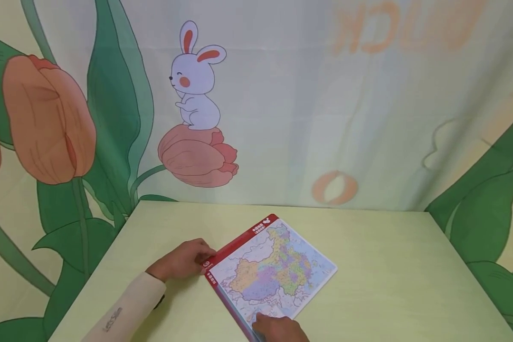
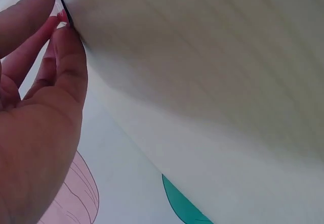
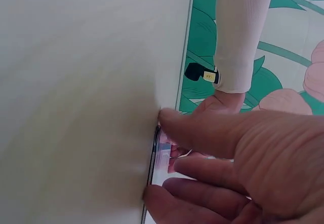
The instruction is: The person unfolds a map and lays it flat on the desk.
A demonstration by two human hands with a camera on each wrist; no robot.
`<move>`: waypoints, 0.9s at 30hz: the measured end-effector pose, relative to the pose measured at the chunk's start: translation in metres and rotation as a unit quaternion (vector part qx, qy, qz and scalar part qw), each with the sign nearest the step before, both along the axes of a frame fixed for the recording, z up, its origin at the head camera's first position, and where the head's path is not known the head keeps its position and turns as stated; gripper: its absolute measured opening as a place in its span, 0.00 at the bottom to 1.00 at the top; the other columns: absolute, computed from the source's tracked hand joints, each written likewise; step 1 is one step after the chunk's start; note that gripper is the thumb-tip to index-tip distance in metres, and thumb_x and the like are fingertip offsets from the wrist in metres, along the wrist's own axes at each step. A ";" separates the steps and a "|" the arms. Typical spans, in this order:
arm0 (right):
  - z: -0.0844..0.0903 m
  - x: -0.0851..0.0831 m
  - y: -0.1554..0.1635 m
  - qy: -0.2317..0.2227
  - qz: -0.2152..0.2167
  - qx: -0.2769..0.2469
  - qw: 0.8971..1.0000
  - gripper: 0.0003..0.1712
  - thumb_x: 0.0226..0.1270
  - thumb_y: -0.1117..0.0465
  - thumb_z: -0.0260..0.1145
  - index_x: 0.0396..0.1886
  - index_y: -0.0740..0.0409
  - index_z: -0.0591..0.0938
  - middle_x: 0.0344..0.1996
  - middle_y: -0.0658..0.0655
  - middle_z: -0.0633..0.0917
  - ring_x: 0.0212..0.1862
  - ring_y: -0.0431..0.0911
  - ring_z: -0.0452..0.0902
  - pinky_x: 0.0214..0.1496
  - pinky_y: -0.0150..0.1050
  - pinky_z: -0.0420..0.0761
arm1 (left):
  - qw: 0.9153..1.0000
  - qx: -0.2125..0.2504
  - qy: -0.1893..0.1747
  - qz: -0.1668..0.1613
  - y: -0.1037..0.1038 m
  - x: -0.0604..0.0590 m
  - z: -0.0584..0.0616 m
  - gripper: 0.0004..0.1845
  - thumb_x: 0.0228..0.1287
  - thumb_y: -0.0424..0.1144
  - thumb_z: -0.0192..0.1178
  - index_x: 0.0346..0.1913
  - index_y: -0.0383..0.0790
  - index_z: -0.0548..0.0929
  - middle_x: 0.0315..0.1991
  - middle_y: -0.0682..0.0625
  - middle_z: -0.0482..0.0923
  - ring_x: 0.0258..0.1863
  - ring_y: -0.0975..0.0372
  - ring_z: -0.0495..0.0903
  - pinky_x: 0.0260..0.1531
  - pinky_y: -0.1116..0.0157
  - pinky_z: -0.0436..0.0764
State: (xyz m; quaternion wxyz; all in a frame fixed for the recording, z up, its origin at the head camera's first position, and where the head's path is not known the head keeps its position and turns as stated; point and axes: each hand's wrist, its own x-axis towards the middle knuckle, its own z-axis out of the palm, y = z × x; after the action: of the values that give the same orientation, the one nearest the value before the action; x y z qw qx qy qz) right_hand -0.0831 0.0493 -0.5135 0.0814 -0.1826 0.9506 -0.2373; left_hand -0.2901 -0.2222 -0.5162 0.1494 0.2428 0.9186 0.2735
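Note:
A flat map of China (image 1: 267,270) lies turned at an angle on the pale table, with a red strip along its upper left edge and coloured provinces. My left hand (image 1: 185,259) holds its left corner between thumb and fingers; the left wrist view shows the hand (image 2: 43,118) with its fingertips at the thin dark edge. At the near lower edge, my right hand (image 1: 282,328) grips the map, its fingers over the border. In the right wrist view the thumb and fingers of that hand (image 3: 217,168) meet the narrow edge (image 3: 153,158), and much of the map is hidden.
The pale yellow table (image 1: 393,280) extends to both sides of the map. Behind it hangs a curtain (image 1: 282,118) printed with a rabbit, tulips and leaves. A dark band with a small device (image 3: 194,72) circles the left wrist.

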 end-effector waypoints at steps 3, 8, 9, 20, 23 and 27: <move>-0.011 -0.005 0.000 -0.017 -0.009 0.008 1.000 0.30 0.60 0.29 0.72 0.43 0.49 0.90 0.28 0.38 0.81 0.25 0.32 0.70 0.30 0.30 0.76 | 1.000 0.005 -0.008 -0.002 -0.002 -0.002 -0.001 0.28 0.58 0.31 0.79 0.62 0.49 0.89 0.46 0.58 0.81 0.49 0.63 0.79 0.50 0.62 0.88; -0.053 -0.017 0.009 -0.026 0.006 0.041 0.999 0.33 0.61 0.23 0.66 0.46 0.42 0.92 0.29 0.36 0.83 0.26 0.31 0.70 0.30 0.32 0.76 | 1.000 0.012 -0.025 -0.005 -0.005 -0.002 -0.003 0.28 0.58 0.31 0.79 0.63 0.49 0.88 0.45 0.57 0.81 0.48 0.62 0.78 0.49 0.62 0.87; -0.059 -0.018 0.011 -0.028 0.007 0.049 0.998 0.34 0.61 0.21 0.65 0.46 0.40 0.92 0.29 0.36 0.82 0.26 0.31 0.70 0.30 0.32 0.76 | 0.999 0.014 -0.027 -0.010 -0.005 -0.002 -0.003 0.28 0.58 0.31 0.78 0.63 0.49 0.88 0.46 0.57 0.81 0.48 0.62 0.78 0.49 0.62 0.87; -0.046 -0.012 0.017 -0.018 -0.011 0.037 0.999 0.32 0.60 0.20 0.65 0.41 0.38 0.91 0.29 0.36 0.81 0.26 0.33 0.68 0.29 0.34 0.74 | 0.999 0.011 -0.021 -0.021 0.000 -0.002 0.001 0.29 0.58 0.32 0.79 0.64 0.46 0.87 0.45 0.56 0.81 0.46 0.61 0.77 0.46 0.64 0.86; -0.036 -0.009 0.021 -0.015 -0.018 0.018 1.000 0.27 0.59 0.26 0.71 0.41 0.41 0.91 0.28 0.37 0.82 0.25 0.34 0.69 0.29 0.33 0.74 | 1.000 0.006 -0.015 -0.024 0.000 0.002 0.003 0.29 0.57 0.33 0.79 0.64 0.45 0.87 0.44 0.55 0.82 0.45 0.61 0.77 0.45 0.64 0.85; -0.013 -0.003 0.024 -0.029 -0.034 0.004 0.999 0.27 0.56 0.32 0.77 0.43 0.46 0.90 0.28 0.39 0.84 0.26 0.33 0.70 0.30 0.32 0.76 | 1.000 0.007 -0.018 -0.016 -0.002 0.007 0.004 0.29 0.55 0.33 0.81 0.62 0.44 0.88 0.42 0.56 0.82 0.43 0.62 0.77 0.44 0.65 0.84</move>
State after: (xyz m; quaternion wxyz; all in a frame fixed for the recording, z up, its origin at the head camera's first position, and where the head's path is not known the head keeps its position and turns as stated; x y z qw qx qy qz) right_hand -0.0862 0.0733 -0.5267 0.1013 -0.1427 0.9545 -0.2414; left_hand -0.2827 -0.2240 -0.5118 0.1685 0.2533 0.9100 0.2818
